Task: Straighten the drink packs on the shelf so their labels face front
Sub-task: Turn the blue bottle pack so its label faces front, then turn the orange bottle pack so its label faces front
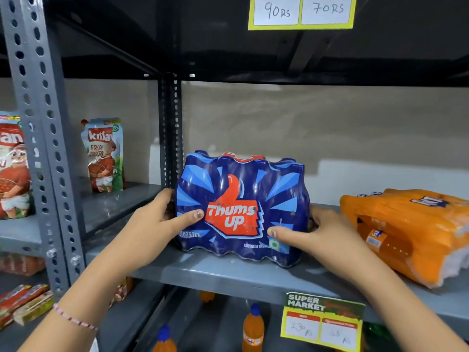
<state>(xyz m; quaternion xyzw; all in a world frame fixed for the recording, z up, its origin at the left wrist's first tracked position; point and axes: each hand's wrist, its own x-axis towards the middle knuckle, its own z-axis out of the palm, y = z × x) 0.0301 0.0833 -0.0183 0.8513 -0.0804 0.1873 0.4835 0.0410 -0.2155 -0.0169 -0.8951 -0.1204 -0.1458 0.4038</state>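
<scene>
Blue Thums Up pack [242,208]: upright on the grey shelf [228,271], label square to the front, base set just back from the shelf's front edge. Rear upright post [170,133] close behind the pack's 10 o'clock corner; little room there.

Left hand [154,219]: at 9 o'clock of the pack, grip partly open and wrapped on the pack's left side, thumb flat across the front face and touching the red logo's edge, fingers hidden behind the side. Beaded bracelet [74,320] on the left wrist.

Right hand [322,233]: at 3 o'clock of the pack, grip likewise partly open and pressed against the right side, thumb laid along the lower front face near the green mark, fingers hidden behind the corner.

Orange drink pack [411,232]: at 3 o'clock of the blue pack, lying tilted on its side, label not facing front, lower end reaching the shelf's front edge. Narrow gap between the two packs, filled by the right hand.

Open shelf surface behind and at 1 o'clock of the blue pack, back to the wall. Clear height above, up to the dark upper shelf [279,74].

Price tag [323,322] hanging off the front edge at 5 o'clock. Ketchup pouch [105,154] upright on the neighbouring bay at 9 o'clock, well apart.
</scene>
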